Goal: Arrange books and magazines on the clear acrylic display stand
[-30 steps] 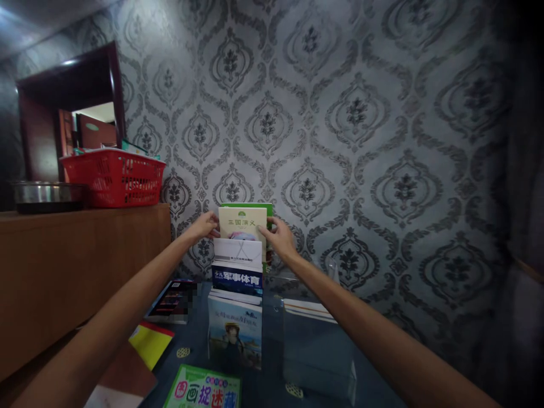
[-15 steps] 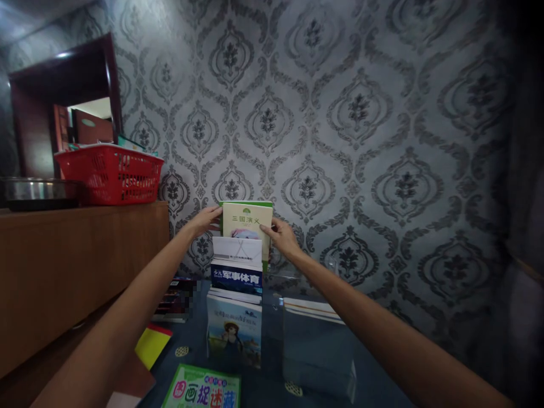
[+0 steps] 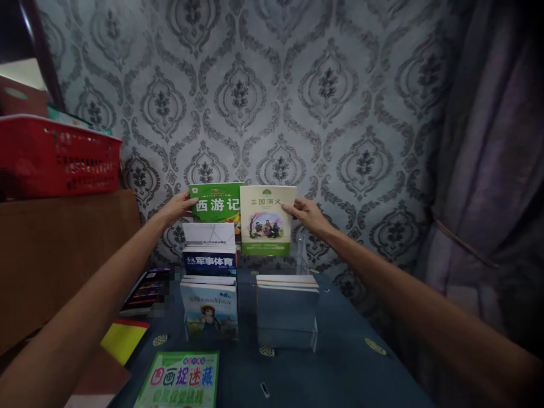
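My left hand (image 3: 177,207) is closed on the left edge of a green book (image 3: 215,199), which stands upright behind the other books. Fingers of my right hand (image 3: 306,212) pinch the right edge of a cream book (image 3: 266,221) with a picture of seated figures. The cream book is upright beside the green one and overlaps its right edge. In front of the green book stand a white-topped book (image 3: 208,234), a dark blue book (image 3: 210,260) and a book with a girl in a hat (image 3: 211,311), in a clear stepped rack.
A second clear holder with blue-grey books (image 3: 287,314) stands to the right. A green book (image 3: 178,379) lies flat in front. At left are dark books (image 3: 147,292), a yellow sheet (image 3: 125,340) and a red basket (image 3: 59,156) on a wooden cabinet (image 3: 68,255). A curtain (image 3: 480,198) hangs right.
My right hand has moved the cream book rightward, away from in front of the green book, uncovering the green cover. My left hand stays at the green book. The view has turned right.
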`<state>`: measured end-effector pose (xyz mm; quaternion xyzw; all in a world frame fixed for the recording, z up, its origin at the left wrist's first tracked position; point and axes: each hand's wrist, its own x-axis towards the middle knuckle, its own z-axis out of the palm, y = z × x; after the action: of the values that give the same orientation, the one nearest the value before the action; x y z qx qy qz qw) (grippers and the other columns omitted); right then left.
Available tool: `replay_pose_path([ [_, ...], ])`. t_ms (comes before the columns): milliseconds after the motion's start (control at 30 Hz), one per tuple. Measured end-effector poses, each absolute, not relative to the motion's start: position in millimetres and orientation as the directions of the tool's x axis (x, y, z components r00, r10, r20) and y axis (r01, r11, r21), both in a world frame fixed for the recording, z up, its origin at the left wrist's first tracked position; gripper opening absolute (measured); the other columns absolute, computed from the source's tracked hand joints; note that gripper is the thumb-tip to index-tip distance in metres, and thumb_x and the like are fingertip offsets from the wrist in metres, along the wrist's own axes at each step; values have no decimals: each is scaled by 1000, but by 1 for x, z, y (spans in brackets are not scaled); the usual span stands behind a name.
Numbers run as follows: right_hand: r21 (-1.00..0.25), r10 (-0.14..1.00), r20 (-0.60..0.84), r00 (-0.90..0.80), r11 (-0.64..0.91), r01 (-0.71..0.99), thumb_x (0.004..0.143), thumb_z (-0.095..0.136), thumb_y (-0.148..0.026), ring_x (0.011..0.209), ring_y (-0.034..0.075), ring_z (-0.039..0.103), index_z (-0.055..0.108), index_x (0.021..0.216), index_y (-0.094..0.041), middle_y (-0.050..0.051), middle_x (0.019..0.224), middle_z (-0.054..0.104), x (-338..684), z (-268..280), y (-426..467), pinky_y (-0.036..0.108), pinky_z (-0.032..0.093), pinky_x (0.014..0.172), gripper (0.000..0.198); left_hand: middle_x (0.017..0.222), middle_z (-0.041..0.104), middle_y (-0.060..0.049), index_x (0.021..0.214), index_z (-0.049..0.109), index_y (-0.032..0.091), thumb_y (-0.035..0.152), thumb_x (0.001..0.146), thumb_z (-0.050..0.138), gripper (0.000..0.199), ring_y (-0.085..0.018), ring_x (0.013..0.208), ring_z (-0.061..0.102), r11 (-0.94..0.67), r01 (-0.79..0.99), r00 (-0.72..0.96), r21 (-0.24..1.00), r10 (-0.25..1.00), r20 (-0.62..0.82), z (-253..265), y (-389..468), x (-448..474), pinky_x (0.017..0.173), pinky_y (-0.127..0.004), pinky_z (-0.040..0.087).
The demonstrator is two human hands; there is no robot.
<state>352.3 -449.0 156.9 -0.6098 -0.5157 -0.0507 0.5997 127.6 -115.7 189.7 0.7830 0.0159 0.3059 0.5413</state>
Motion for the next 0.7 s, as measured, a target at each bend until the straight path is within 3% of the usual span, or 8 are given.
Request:
replay_pose_path([
  [167, -686, 522, 682, 512, 217, 694, 69, 74, -58, 59, 15, 61, 71, 98, -20, 3, 79, 75, 368, 154, -473, 22, 47, 45, 48, 102, 73, -7, 113, 64, 19, 46, 67, 81, 55, -17, 75, 68, -414, -300, 812, 859, 363, 458, 189, -115, 128, 64, -29, 57],
  [433, -688, 526, 690, 497, 264, 676, 70, 75, -57, 69, 17, 64, 71, 101, -22, 2, 87, 75, 357, 151, -462, 24, 56, 50, 47, 109, 72, -6, 113, 65, 21, 46, 66, 81, 55, -18, 83, 68, -419, -301, 812, 857, 359, 461, 192, -126, 121, 64, -28, 59],
  [700, -703, 543, 669, 507, 242, 669, 68, 77, -57, 68, 18, 65, 72, 98, -21, 3, 85, 76, 368, 154, -470, 25, 58, 48, 48, 96, 76, -6, 100, 71, 18, 51, 57, 86, 56, -20, 81, 71, -382, -219, 833, 898, 405, 375, 187, -124, 122, 67, -31, 59],
])
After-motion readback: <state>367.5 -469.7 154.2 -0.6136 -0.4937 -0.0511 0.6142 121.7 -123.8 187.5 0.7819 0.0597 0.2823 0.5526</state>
